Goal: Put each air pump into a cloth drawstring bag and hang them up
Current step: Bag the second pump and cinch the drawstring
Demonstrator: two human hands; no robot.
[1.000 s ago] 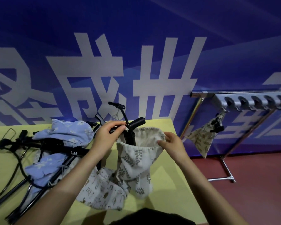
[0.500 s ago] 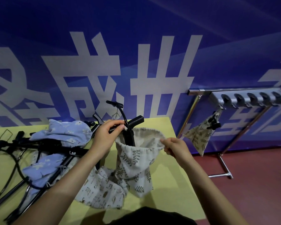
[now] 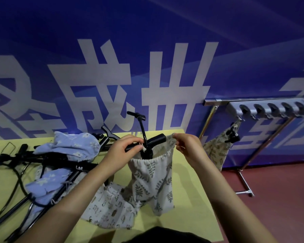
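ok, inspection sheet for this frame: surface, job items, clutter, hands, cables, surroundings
Surface: yellow table, crowded on its left half.
Job's things: leaf-print bag held up, black pump standing in its mouth; another leaf-print bagged pump hangs from the grey hook rail.
Clutter: blue floral bags, patterned white bag, loose pumps.
Hands: left hand pinches the drawstring at the pump handle; right hand pinches the bag rim.
Cables: black pump hoses trail on the table.
Surroundings: blue banner wall, red floor.
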